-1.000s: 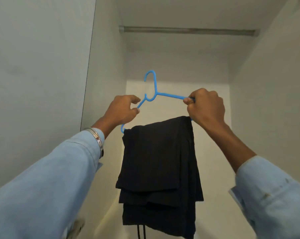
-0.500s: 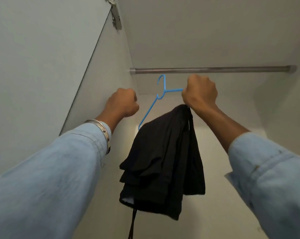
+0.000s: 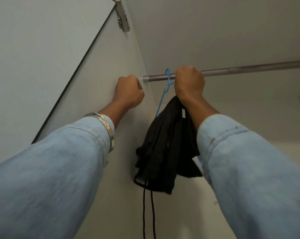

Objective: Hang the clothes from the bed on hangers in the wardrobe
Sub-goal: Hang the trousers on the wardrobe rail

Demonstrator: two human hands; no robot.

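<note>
Inside a wardrobe, the right hand [image 3: 189, 83] grips a blue hanger [image 3: 164, 90] at the metal rail [image 3: 249, 69] — hook over the rail, black clothes [image 3: 166, 152] hanging just below the fist. The left hand [image 3: 128, 91] is a closed fist holding nothing visible, just left of the rail's end.

The wardrobe rail [image 3: 232, 70] is bare metal, a dull brushed grey with a soft sheen along its top. The hanger [image 3: 161, 102] is thin, smooth plastic, bright blue and slightly glossy. The dark garment [image 3: 164, 152] draped on it is soft, matt black cloth with a limp drawstring [image 3: 144, 213] of woven cord. The wardrobe walls [image 3: 111, 69] are smooth, matt, pale laminate. The hinge [image 3: 122, 19] up top is shiny metal. The sleeves [image 3: 51, 178] are washed light-blue denim cloth, and the bangle [image 3: 107, 128] is polished silver metal.
</note>
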